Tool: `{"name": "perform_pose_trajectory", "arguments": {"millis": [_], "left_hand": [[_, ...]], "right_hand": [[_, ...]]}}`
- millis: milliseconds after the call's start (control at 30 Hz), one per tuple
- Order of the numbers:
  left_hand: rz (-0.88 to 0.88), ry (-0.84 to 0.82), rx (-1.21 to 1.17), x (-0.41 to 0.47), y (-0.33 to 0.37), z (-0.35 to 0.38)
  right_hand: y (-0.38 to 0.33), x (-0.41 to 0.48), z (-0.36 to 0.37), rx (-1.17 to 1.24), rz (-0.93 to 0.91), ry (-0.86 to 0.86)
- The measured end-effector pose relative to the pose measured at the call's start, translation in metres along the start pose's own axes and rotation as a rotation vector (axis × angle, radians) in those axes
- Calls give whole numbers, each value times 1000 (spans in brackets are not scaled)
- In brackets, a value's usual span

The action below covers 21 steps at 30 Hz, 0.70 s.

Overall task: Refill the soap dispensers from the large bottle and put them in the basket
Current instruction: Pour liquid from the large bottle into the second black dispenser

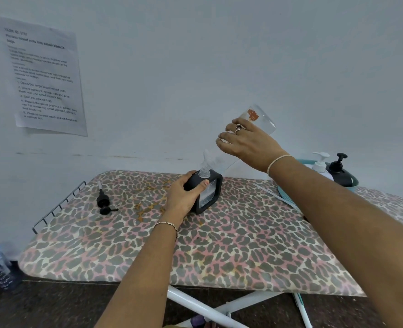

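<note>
1. Two dispensers, a white dispenser and a round black dispenser, stand with their pumps on in the teal basket, at about 2 o'clock on the ironing board. That part of the task looks done, though how full they are cannot be seen.
2. A third one, the square dispenser, is open and in the middle of its refill near the board's centre. Its pump head lies well apart at 9 o'clock from it, beside the wire rack.
3. The left hand grips the square dispenser from its 8 o'clock side, with the thumb across the front and the fingers curled round the back.
4. The right hand is closed over the body of the large bottle. The bottle is tipped neck-down: its base sits at 1 o'clock from the hand and its neck at 7 o'clock, meeting the dispenser's opening.
5. The bottle looks clear and nearly drained. No stream can be made out, and the fill level behind the dispenser's window is hard to read.
6. Judged left to do: finish the pour, refit the pump head, and set this dispenser in the basket.
</note>
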<state>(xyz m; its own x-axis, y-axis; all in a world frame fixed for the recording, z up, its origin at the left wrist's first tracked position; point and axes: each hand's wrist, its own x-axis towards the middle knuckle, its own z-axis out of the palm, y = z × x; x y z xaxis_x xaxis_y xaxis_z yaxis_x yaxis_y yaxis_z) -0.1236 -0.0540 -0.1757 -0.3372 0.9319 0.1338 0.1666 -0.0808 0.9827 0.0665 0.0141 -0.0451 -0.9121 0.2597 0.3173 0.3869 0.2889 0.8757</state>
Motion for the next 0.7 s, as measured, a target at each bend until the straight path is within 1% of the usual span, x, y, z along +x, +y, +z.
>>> {"name": "perform_pose_trajectory", "arguments": {"millis": [400,700], "left_hand": [[11,1,26,1,-1,-1],[6,3,32,3,-4,0]], "right_hand": [[10,12,-4,-55,-109,60],[15,23,-4,-105,-179,74]]}}
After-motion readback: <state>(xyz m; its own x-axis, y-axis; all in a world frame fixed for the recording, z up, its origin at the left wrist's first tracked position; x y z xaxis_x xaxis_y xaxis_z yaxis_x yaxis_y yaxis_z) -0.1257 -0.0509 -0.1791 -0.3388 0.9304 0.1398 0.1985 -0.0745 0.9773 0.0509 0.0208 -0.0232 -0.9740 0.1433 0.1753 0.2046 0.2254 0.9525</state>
